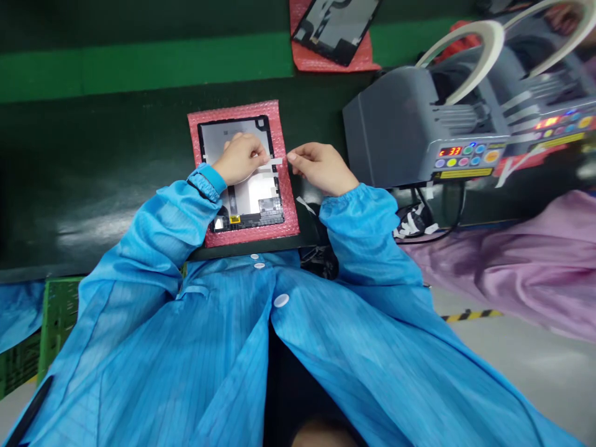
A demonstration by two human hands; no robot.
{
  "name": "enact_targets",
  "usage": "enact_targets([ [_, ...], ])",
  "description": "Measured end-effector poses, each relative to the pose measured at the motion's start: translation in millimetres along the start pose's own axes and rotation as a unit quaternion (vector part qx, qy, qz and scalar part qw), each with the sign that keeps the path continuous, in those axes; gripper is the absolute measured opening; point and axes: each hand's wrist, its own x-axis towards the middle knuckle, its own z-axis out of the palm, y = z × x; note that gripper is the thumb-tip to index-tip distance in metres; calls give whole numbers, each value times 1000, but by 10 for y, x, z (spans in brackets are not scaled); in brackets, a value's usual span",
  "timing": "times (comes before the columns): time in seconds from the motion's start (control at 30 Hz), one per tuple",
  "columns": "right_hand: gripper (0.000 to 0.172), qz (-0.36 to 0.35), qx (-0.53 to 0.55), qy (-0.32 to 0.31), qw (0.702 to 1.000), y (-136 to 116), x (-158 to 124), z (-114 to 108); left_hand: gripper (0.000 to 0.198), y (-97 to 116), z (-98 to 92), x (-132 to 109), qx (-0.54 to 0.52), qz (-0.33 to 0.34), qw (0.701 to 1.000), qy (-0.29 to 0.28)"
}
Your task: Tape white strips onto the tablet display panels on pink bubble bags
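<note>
A tablet screen panel [261, 192] with a silver back and black border lies on a pink bubble-wrap sheet [289, 217] on the dark bench. My left hand [241, 158] rests over the panel's middle, fingers closed in a pinch. From its fingertips a short white tape strip [276, 161] reaches across the panel's right border. My right hand [323, 166] is just right of the sheet, thumb and forefinger pressed together close to the strip's free end. Whatever those right fingertips hold is too small to make out.
A grey tape dispenser [395, 130] with a lit display stands at right, a second one [554, 93] beyond it. Another panel [338, 28] lies on pink wrap at the back. A loose white strip [306, 205] is near my right sleeve. A co-worker's pink sleeve [521, 261] is at right.
</note>
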Motion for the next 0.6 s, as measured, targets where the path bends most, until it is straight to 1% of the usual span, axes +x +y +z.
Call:
enact_targets([
  [0.07,35,-2,4,26,1000,32,29,41,14,-13,11,4,-1,-1,1000,-7],
  [0.13,31,-16,-17,31,999,64,66,105,15,-5,25,2,5,-8,1000,-12],
  [0.3,17,-51,-140,45,988,174,157,234,16,78,92,-19,54,-56,997,7],
  [0.4,13,-62,-178,52,981,243,181,256,19,115,136,-34,74,-56,996,15],
  [0.5,10,-60,-189,49,979,276,182,263,20,114,164,-49,82,-53,995,19],
  [0.6,10,-56,-192,45,979,264,185,280,20,96,180,-58,81,-45,995,27],
])
